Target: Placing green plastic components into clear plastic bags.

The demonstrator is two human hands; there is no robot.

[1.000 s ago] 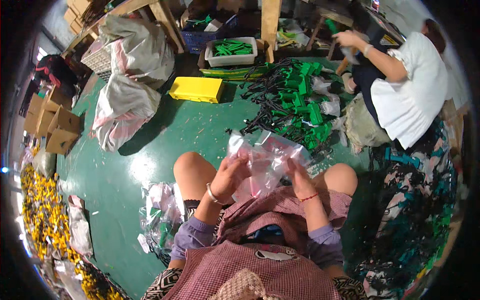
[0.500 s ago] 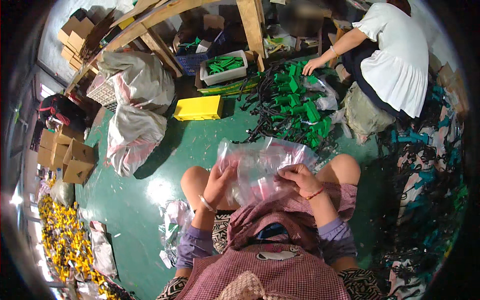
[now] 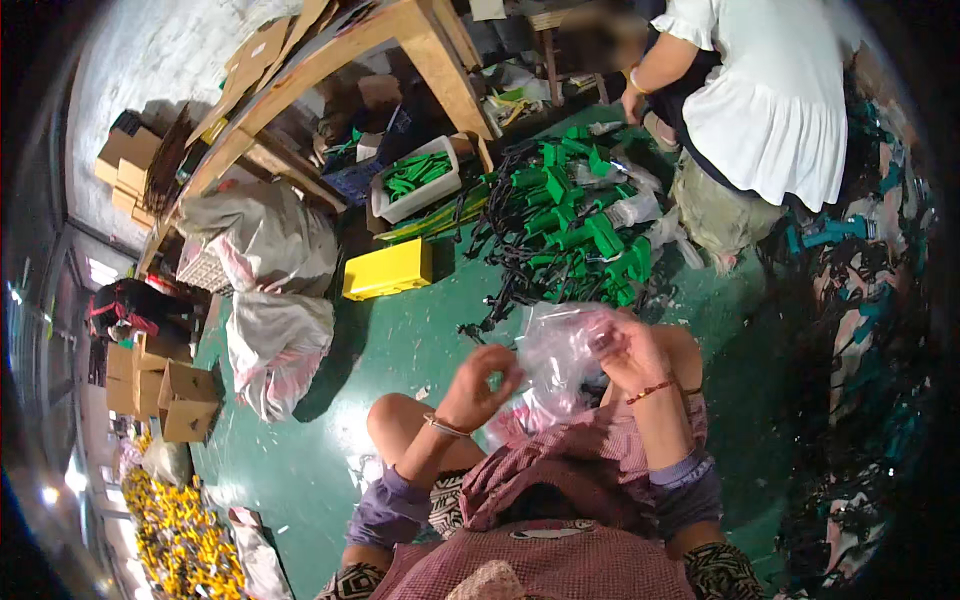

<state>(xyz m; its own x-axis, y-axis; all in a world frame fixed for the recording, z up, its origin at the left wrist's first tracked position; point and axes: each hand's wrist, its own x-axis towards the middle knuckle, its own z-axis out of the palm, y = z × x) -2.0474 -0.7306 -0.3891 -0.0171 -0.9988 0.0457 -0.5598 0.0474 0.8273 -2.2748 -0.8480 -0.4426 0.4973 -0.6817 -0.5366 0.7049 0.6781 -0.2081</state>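
Observation:
A crumpled clear plastic bag point(image 3: 558, 350) with pinkish patches hangs over my lap. My right hand point(image 3: 632, 358) grips its upper right part, with the palm partly turned up. At the bag's left side, my left hand point(image 3: 482, 385) is closed, thumb and fingers curled into a ring. Its fingertips are close to the plastic, and whether they pinch anything is too blurred to tell. Beyond the bag, a heap of green plastic tools with black cords point(image 3: 570, 215) lies on the green floor.
A person in a white top point(image 3: 765, 110) sits on a stuffed sack point(image 3: 715, 205) at the far right. Further left are a yellow box point(image 3: 388, 268), a white bin of green parts point(image 3: 417, 180) and large sacks point(image 3: 275, 300). Yellow tools point(image 3: 185, 530) cover the left floor; teal ones point(image 3: 835, 232) lie right.
The bag, earlier spread flat between both hands, is now bunched toward my right hand. My left hand has moved lower and curled. The seated person's arm has drawn back, and my view has turned.

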